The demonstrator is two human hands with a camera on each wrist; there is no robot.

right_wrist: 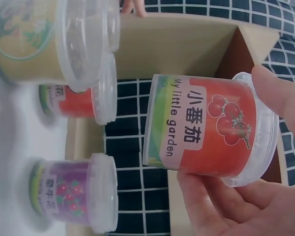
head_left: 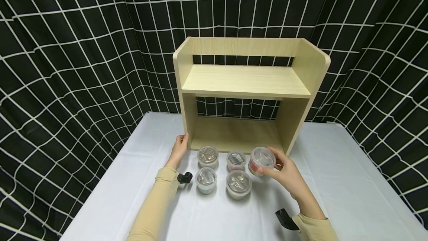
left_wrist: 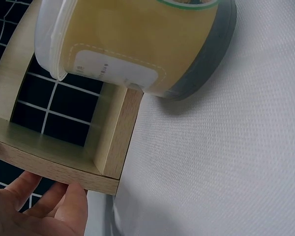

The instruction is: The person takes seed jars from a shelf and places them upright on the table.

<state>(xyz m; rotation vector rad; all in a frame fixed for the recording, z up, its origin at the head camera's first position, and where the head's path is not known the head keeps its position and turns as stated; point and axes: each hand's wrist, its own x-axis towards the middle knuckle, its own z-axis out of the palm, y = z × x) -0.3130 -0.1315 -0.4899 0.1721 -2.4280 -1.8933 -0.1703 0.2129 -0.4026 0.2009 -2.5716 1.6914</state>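
A clear-lidded plastic tub (right_wrist: 201, 128) with a red label and cherry tomatoes printed on it is in my right hand (head_left: 287, 176). In the right wrist view the thumb presses its lid rim and the fingers support the side, the tub held up off the table. My left hand (head_left: 178, 150) grips the lower front edge of the left side panel of a two-tier wooden shelf (head_left: 245, 81); in the left wrist view its fingers (left_wrist: 71, 209) lie along the panel's outer face. Both tiers of the shelf show no tubs.
Several lidded tubs stand before the shelf on the white-clothed table (head_left: 133, 181): two at left (head_left: 208, 155), a small one (head_left: 236, 160) and a wider one (head_left: 238, 184) in the middle. A purple-labelled tub (right_wrist: 66, 194) shows in the right wrist view. Black gridded cloth (head_left: 80, 66) surrounds the table.
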